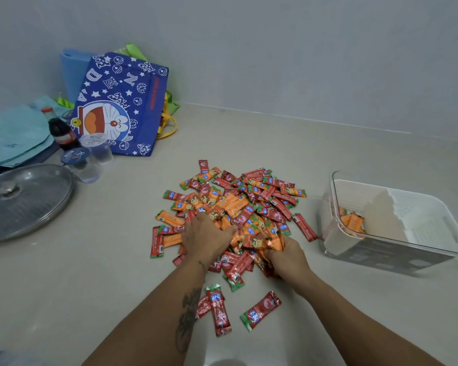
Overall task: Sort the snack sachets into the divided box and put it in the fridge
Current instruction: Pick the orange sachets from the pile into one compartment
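Few orange sachets (pixel 352 222) lie in the divided box (pixel 421 207), right of the pile (pixel 238 212) on the worktop (pixel 90 260). Left hand (pixel 205 236) presses flat on the pile; right hand (pixel 286 256) grips orange sachets at its near edge. Most sorting remains; fridge step undone.

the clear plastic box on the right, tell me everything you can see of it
The clear plastic box sits open, without a lid, on the pale countertop right of the sachet pile. A white perforated basket insert fills it, with a white divider splitting it into compartments. A few orange sachets lie in the near-left compartment; the rest looks empty. Neither hand touches it.
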Tool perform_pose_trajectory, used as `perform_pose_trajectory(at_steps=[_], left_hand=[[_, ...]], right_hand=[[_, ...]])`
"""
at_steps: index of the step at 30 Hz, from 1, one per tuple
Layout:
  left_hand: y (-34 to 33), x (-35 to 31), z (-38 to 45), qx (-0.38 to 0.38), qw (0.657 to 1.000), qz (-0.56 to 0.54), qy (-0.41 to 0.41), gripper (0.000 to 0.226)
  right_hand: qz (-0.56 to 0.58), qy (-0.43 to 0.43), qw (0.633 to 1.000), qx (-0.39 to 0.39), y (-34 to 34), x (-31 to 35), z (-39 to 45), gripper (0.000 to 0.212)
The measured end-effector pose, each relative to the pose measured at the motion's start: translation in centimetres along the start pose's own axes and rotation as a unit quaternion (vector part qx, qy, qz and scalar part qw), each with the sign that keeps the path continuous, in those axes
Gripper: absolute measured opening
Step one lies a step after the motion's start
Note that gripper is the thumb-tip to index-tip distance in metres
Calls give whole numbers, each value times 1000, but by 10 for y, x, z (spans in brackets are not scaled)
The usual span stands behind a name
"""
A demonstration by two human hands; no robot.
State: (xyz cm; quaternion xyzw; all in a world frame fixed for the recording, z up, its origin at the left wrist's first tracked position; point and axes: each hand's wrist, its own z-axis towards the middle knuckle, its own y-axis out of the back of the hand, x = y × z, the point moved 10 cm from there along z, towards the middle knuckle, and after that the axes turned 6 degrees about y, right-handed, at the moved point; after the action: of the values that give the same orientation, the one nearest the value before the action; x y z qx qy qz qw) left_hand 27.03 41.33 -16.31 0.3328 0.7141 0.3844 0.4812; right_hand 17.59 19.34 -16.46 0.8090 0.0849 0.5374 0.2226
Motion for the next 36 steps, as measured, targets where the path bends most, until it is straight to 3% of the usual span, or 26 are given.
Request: perform_pose_trajectory(at_steps=[2, 6, 13, 18, 26, 30, 36], left_hand=[[1, -1, -2, -5, 1000, 13, 9, 97], [3, -5, -9, -7, 1000, -7, -11, 57], [3, -4, -15, 5, 994, -94, -62, 24], [15, -9, -21, -27, 987, -116, -107, 24], [56, -45, -48, -70, 960, -178, -203, 16], [61, -64, -58, -5, 943, -283, -176, 11], [39, -106, -72, 168, 877, -445, -75, 10]], right_hand=[[-4, 4, 1000, 1, 0, 0, -1, 14], [-2, 6, 1000, 1, 1, -1, -2, 12], [8, 13, 1000, -4, 3, 0, -4, 14], [19, 29, 999, -14, 9, 8, -5, 19], [42, 152, 983, -89, 53, 63, -30, 21], [52, 207, 968, -133, 94, 93, -52, 20], [19, 225, 952, -207, 178, 103, -57, 9]])
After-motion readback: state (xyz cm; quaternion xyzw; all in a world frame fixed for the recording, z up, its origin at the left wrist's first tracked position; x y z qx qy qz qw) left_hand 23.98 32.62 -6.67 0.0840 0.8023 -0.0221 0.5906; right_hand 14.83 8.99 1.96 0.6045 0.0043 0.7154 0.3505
